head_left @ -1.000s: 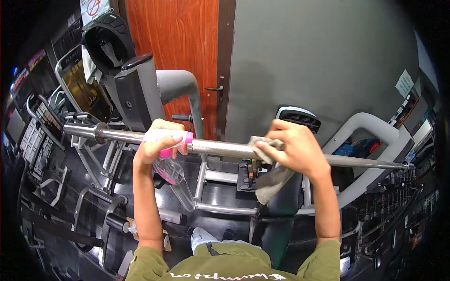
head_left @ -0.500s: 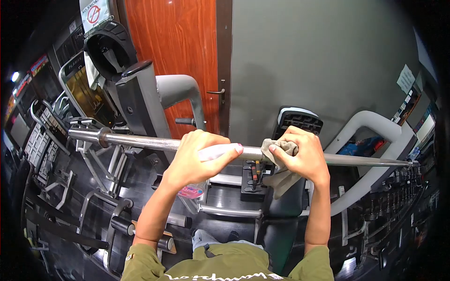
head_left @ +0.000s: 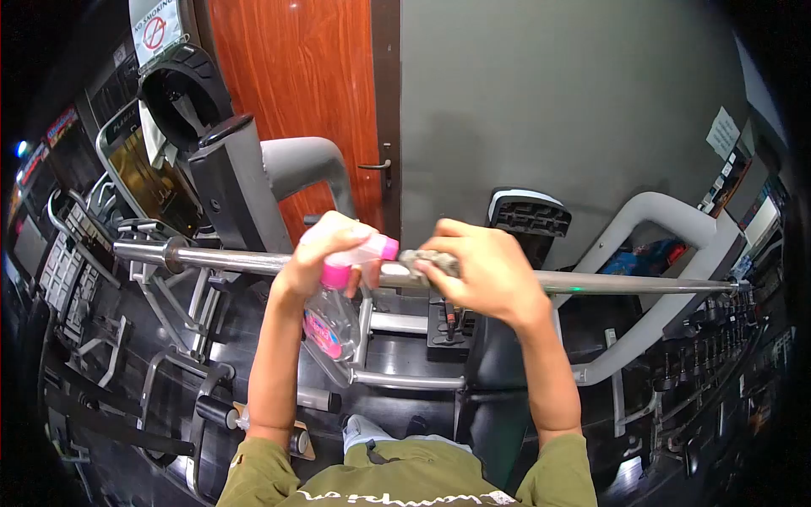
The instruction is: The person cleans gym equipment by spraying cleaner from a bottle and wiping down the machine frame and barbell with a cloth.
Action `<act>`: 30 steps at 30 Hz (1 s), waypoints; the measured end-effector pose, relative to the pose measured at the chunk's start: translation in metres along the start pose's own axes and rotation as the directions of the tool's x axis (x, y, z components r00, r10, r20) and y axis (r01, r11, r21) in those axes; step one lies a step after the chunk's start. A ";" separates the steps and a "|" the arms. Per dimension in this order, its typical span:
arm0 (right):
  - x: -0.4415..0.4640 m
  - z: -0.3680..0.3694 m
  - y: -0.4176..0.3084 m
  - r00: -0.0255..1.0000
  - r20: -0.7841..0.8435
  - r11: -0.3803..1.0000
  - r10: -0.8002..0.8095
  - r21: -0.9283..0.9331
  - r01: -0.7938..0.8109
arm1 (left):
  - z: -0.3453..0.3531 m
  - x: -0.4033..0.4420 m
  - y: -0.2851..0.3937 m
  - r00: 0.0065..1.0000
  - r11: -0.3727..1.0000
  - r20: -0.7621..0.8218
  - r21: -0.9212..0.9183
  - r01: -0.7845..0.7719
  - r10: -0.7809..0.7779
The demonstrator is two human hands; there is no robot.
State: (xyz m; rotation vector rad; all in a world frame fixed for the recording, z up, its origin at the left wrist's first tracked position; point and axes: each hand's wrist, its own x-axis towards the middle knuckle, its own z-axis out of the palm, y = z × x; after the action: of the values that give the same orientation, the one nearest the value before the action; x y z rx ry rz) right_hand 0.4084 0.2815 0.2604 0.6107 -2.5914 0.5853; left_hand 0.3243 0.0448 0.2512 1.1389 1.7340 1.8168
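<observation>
A long steel barbell (head_left: 625, 286) runs across in front of me, roughly level with my hands. My left hand (head_left: 319, 241) is wrapped round the neck and trigger of a clear spray bottle (head_left: 325, 323) with a pink collar and nozzle tip. The bottle hangs upright by the bar, its nozzle pointing right. Closed on a bunched grey-green cloth (head_left: 432, 264) is my right hand (head_left: 488, 269), just right of the nozzle. The cloth lies at the bar; the underside of the hand is hidden.
Behind the bar are a grey machine frame (head_left: 241, 182), a wooden door (head_left: 287, 76) and a dark wall (head_left: 557, 93). A curved grey frame (head_left: 667, 215) stands at right, near a rack of dumbbells (head_left: 697, 359). A padded black bench (head_left: 498, 363) sits below the bar.
My left hand has turned and moved left, bringing the spray bottle upright into view. The right hand has slid left along the bar with the cloth, which is now more bunched.
</observation>
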 end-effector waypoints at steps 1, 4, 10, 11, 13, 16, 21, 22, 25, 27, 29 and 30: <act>0.008 0.007 -0.004 0.999 -0.003 0.999 -0.038 0.010 0.038 | -0.003 -0.003 -0.003 0.999 0.997 -0.039 -0.080 0.003 -0.006; 0.018 0.017 -0.008 0.999 0.039 1.000 -0.017 -0.018 0.017 | -0.004 -0.007 -0.006 0.997 0.996 -0.071 -0.083 -0.034 0.028; -0.017 -0.023 0.014 0.998 0.031 0.988 0.054 -0.147 -0.049 | 0.000 -0.008 -0.003 0.996 0.995 -0.085 0.096 -0.033 0.042; -0.027 -0.026 0.016 0.998 0.006 0.989 0.068 -0.133 -0.067 | 0.000 -0.009 -0.003 0.996 0.994 -0.075 0.101 -0.031 0.039; -0.044 -0.019 0.014 0.994 -0.107 0.987 0.035 -0.150 -0.051 | -0.001 -0.010 -0.005 0.997 0.995 -0.069 0.101 -0.025 0.032; -0.070 0.006 0.008 0.918 -0.389 0.970 -0.075 -0.244 -0.024 | 0.000 -0.009 -0.007 0.997 0.994 -0.045 0.095 -0.059 0.063; -0.076 0.099 0.004 0.637 -0.771 0.992 0.004 -0.076 -0.098 | 0.003 -0.011 -0.004 0.995 0.992 -0.017 0.080 -0.096 0.097; -0.073 0.114 0.002 0.582 -0.813 0.992 0.002 -0.070 -0.101 | 0.004 -0.011 -0.005 0.995 0.992 -0.015 0.081 -0.092 0.094; -0.063 0.151 -0.008 0.575 -0.816 0.998 0.064 0.046 -0.046 | 0.005 -0.010 -0.005 0.993 0.988 -0.059 0.127 -0.090 0.098; -0.061 0.164 -0.007 0.624 -0.781 0.999 -0.020 -0.033 -0.009 | 0.006 -0.011 -0.005 0.994 0.987 -0.064 0.140 -0.080 0.089; -0.068 0.164 0.004 0.592 -0.806 1.000 0.012 -0.003 -0.024 | 0.007 -0.012 -0.007 0.994 0.987 -0.065 0.138 -0.078 0.088; -0.074 0.161 0.010 0.567 -0.824 0.998 0.026 -0.013 -0.064 | 0.006 -0.011 -0.006 0.993 0.987 -0.071 0.136 -0.082 0.092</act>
State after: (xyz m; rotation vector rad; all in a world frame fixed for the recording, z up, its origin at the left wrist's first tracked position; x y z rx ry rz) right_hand 0.4174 0.2357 0.0893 0.1578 -1.6987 0.6310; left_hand 0.3341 0.0416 0.2417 1.2292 1.9014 1.8418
